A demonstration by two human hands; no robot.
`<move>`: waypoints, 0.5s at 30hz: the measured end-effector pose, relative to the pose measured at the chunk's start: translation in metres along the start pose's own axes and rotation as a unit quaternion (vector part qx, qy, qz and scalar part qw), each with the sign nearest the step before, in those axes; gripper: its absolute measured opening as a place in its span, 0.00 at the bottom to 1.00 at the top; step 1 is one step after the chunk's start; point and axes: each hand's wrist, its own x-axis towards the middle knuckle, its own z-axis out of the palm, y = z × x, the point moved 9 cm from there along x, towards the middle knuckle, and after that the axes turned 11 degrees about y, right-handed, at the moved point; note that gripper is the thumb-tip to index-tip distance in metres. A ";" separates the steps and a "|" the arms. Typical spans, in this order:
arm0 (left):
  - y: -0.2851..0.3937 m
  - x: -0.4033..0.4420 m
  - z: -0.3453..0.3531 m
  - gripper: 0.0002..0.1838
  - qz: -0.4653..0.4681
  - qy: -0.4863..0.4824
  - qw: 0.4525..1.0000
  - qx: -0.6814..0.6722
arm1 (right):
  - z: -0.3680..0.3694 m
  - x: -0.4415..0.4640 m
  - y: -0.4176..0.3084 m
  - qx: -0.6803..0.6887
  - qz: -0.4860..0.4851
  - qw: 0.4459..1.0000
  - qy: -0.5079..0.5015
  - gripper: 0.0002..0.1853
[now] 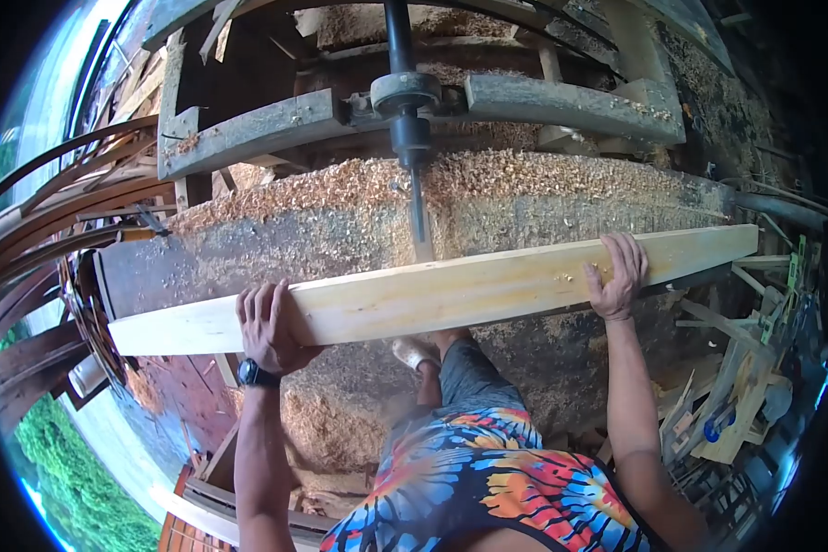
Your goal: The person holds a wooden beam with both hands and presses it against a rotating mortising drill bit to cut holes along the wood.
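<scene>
A long pale wooden board (432, 294) lies across the worktable, its far edge against or very near the drill bit (419, 207). My left hand (269, 329), with a dark watch at the wrist, grips the board left of its middle, fingers over the top edge. Toward the right end, my right hand (620, 276) holds the board, fingers over the far edge and thumb on its face. The bit sticks out of a dark chuck (410, 133) on a horizontal shaft. Whether the tip enters the wood cannot be made out.
Wood shavings (524, 179) cover the table's far part. A wooden frame (248, 133) stands around the shaft. Curved wooden strips (64, 202) are stacked at the left. Offcuts (741, 405) and a blue object lie at the right. More shavings (331, 432) lie on the floor.
</scene>
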 end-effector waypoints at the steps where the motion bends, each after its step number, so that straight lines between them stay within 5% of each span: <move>1: 0.002 0.002 -0.001 0.69 0.003 0.003 1.000 0.003 | 0.001 0.002 0.001 0.001 -0.003 1.000 -0.003 0.34; 15: -0.002 0.031 0.011 0.63 -0.013 -0.009 1.000 0.003 | 0.008 0.023 0.018 0.001 -0.007 1.000 -0.027 0.35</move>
